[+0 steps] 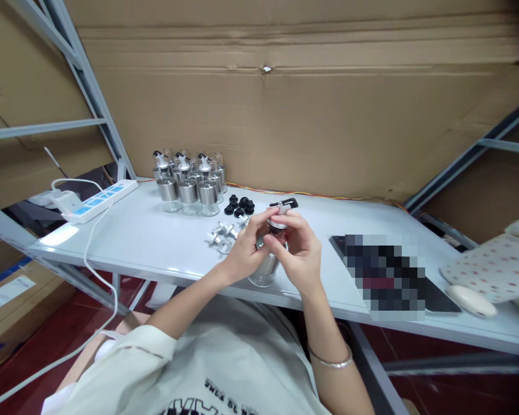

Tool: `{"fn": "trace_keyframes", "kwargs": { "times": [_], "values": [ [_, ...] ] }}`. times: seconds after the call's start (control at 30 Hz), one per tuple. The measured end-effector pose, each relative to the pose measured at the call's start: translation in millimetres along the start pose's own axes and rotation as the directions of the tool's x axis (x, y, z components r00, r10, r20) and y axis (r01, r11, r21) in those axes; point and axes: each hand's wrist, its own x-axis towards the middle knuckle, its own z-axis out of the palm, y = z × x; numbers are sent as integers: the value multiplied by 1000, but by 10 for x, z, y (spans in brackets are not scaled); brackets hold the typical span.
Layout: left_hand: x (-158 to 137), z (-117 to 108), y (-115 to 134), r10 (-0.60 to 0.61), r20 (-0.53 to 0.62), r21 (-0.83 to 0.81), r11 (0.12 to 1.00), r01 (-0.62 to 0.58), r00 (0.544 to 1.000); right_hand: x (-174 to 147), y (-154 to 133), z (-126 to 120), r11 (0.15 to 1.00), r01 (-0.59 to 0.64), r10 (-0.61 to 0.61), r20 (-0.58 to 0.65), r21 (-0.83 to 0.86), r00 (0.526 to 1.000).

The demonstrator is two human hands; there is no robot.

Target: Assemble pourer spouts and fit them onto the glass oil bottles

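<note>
A glass bottle with a steel sleeve (266,271) stands upright near the table's front edge. At its mouth is a silver pour spout with a black flip lid (284,204). My left hand (249,248) is closed around the spout's left side, and my right hand (300,248) grips it from the right, thumbs close together in front. Fingers hide part of the bottle's neck, so how far the spout sits in cannot be seen. Just left of my hands lie several loose silver spout pieces (225,230). Behind those is a cluster of black stoppers (239,206).
Several similar bottles (188,193) stand at the back left, the front ones with spouts fitted. A power strip (101,200) with a white cable lies at the left edge. To the right are a tablet (436,297), a white mouse (472,301) and a dotted cloth (493,268).
</note>
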Motion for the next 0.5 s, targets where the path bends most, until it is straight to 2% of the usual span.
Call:
{"fn": "trace_keyframes", "kwargs": {
  "times": [0.37, 0.5],
  "values": [
    [-15, 31, -77, 70, -16, -108, 992, -71, 997, 0, 18, 17, 999, 40, -40, -1, -11, 999],
    [-9, 32, -78, 55, -19, -159, 986, -57, 998, -6, 46, 29, 999, 32, -32, -14, 2, 999]
  ]
}}
